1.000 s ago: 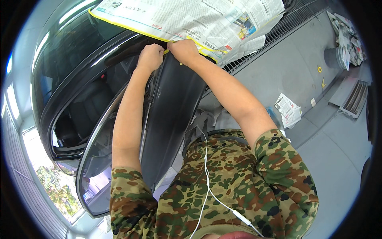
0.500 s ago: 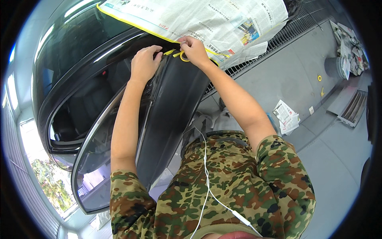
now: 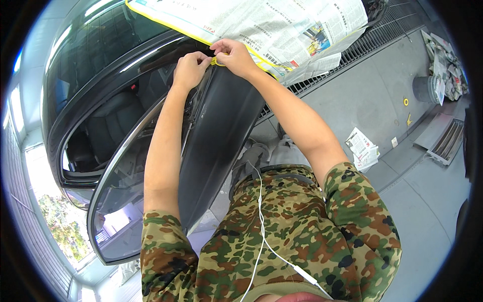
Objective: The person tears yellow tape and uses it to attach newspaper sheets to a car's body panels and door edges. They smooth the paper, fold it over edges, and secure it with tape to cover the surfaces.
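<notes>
Newspaper sheets (image 3: 282, 30) edged with yellow tape cover the front of a black car, close to the open car door (image 3: 214, 126). My left hand (image 3: 191, 72) is closed in a pinch, thumb and forefinger on a short piece of yellow masking tape (image 3: 217, 61) at the door's far end. Right beside it, my right hand (image 3: 235, 59) is closed too, curled over the roll of that tape at the newspaper's taped edge. Most of the roll is hidden behind its fingers.
The door's window frame (image 3: 95, 216) stands out to my left, with a seat (image 3: 108, 121) inside the car. A floor grating (image 3: 362, 50) runs beyond the newspaper. On the right floor are a grey bucket (image 3: 426, 89), a yellow ring (image 3: 406, 101) and loose papers (image 3: 363, 151).
My left hand has moved right and closed on the yellow tape. My right hand has shifted left, so both hands are now almost touching. The roll is more hidden than before.
</notes>
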`<action>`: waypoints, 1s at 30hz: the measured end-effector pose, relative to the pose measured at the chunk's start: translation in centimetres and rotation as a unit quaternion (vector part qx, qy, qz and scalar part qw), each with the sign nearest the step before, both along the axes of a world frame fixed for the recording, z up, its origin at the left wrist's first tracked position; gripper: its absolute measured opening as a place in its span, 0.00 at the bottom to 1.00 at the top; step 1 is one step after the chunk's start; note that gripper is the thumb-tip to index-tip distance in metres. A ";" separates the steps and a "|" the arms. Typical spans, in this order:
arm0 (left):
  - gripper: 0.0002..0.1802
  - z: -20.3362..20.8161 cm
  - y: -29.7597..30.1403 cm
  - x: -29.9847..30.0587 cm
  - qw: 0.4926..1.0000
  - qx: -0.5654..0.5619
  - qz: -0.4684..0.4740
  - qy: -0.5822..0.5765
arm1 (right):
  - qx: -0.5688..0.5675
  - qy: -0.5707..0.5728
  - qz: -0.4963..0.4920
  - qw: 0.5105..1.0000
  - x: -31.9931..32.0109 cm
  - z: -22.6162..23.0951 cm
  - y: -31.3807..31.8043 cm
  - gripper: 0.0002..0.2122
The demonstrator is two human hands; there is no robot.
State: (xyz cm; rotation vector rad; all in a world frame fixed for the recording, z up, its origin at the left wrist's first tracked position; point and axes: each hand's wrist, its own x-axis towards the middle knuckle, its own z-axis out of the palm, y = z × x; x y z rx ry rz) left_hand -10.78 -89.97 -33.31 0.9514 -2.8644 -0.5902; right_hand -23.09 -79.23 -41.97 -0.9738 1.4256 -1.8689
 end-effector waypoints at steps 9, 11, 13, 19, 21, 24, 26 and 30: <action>0.12 0.6 0.6 0.0 0.992 -0.120 0.022 -0.035 | -0.005 0.338 -0.041 0.940 -3.5 -1.2 1.7 0.05; 0.12 0.6 1.0 -0.1 0.990 -0.130 0.028 -0.043 | 0.013 0.363 -0.045 0.931 -3.6 -1.4 2.0 0.04; 0.14 0.4 1.5 -0.3 0.987 -0.155 0.015 -0.025 | 0.029 0.409 -0.066 0.910 -3.4 -1.4 1.9 0.04; 0.14 -0.2 2.0 -0.6 0.978 -0.206 0.000 -0.034 | 0.049 0.479 -0.142 0.865 -1.4 -1.5 0.7 0.03; 0.14 -0.4 2.0 -0.7 0.975 -0.220 -0.004 -0.039 | 0.056 0.475 -0.144 0.866 -1.2 -1.5 0.4 0.04; 0.14 -0.7 2.0 -1.0 0.969 -0.239 -0.012 -0.053 | 0.082 0.477 -0.135 0.864 -1.0 -1.6 0.1 0.04; 0.14 -0.7 2.0 -1.1 0.967 -0.244 -0.013 -0.076 | 0.093 0.479 -0.132 0.863 -0.9 -1.6 0.1 0.05; 0.14 -0.8 2.0 -1.3 0.965 -0.244 -0.005 -0.093 | 0.103 0.477 -0.127 0.863 -0.7 -1.6 0.0 0.05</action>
